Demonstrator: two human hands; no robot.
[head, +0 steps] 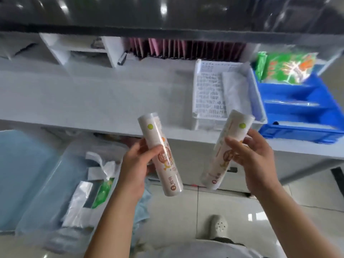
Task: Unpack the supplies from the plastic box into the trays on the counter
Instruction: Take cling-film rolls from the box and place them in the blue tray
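While raised before the counter (93,101), left hand (135,164) and right hand (255,155) each gripping 1 wrapped roll (160,155), fingers curled.

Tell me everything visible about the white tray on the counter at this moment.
The white tray is a shallow rectangular basket of what looks like plastic, with a perforated, slotted floor and low walls. It sits flat near the counter's front edge, close against the blue tray on its right; whether they touch is unclear. A white wrapped roll lies inside along its right side. Neither hand touches it.
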